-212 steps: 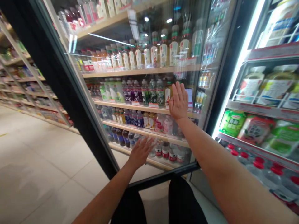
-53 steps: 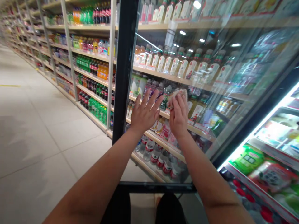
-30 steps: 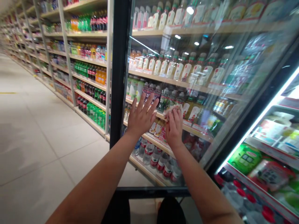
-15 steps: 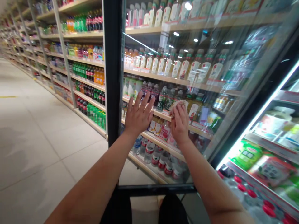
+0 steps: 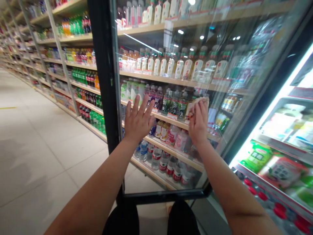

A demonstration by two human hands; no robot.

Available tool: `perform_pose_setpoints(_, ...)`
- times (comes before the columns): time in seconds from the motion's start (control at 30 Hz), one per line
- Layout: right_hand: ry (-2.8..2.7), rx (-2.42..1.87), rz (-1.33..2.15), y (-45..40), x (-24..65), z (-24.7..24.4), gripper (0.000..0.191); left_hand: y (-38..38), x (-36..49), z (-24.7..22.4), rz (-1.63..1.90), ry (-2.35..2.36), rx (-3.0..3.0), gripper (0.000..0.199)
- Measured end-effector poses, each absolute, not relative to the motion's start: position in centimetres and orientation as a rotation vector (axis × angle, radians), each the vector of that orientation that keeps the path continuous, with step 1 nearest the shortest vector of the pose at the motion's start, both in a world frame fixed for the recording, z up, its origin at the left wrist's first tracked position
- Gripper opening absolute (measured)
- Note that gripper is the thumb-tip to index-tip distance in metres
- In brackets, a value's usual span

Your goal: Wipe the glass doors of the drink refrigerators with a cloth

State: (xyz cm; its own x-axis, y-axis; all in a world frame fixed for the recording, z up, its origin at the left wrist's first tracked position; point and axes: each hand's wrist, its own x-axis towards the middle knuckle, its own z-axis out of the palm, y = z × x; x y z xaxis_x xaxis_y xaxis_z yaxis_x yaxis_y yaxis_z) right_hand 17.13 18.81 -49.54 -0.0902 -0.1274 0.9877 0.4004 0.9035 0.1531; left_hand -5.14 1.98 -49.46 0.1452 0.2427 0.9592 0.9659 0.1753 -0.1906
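A glass cooler door (image 5: 146,40) in a black frame stands swung open before me. Against the pane, towards its left side, my left hand (image 5: 138,120) lies with fingers spread and holds nothing. My right hand (image 5: 199,122) is closed over a crumpled, pale cloth (image 5: 204,101), which sits against the glass farther right. Part of the cloth is hidden under the fingers. Through the glass, rows of bottles show behind both hands.
To the right is the lit cooler with green and red packs (image 5: 256,156) and red-capped bottles (image 5: 262,195). Shelves of drinks (image 5: 83,76) run back on the left beside the tiled floor (image 5: 44,156). The door's black bottom edge (image 5: 166,195) crosses just above my knees.
My right hand has moved right across the glass with the cloth. The left hand stays spread on the pane, slightly farther left in view. The door frame's left side also appears farther left.
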Motion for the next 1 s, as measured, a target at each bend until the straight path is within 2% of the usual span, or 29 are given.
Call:
perform_pose_setpoints(0.1, -1.512, -0.256, -0.42, 19.8, 18.0, -48.0, 0.053, 2.1, -5.2, -49.4, -0.816, -1.324, -1.293, 0.07)
perform_pose_setpoints(0.33, -1.535, -0.268, -0.447, 19.9, 19.1, -52.8, 0.056, 2.0, -5.2, -49.4, -0.822, -1.337, -1.299, 0.07)
perform_pose_setpoints(0.53, -1.429, -0.332, -0.403, 21.8, 20.1, -49.7, 0.053, 2.0, -5.1, -49.4, -0.81, -1.337, -1.285, 0.068)
perform_pose_setpoints(0.77, -1.461, -0.429, -0.392, 21.6, 21.6, -54.3, 0.054, 1.8, -4.9, -49.3, -0.835, -1.402, -1.312, 0.062)
perform_pose_setpoints(0.93, -1.386, -0.512, -0.371, 23.8, 23.3, -51.0, 0.055, 1.9, -5.0, -49.3, -0.818, -1.383, -1.292, 0.063)
perform_pose_setpoints(1.0, -1.361, -0.537, -0.349, 24.0, 23.6, -51.1, 0.054, 1.9, -5.0, -49.3, -0.828, -1.377, -1.298, 0.064)
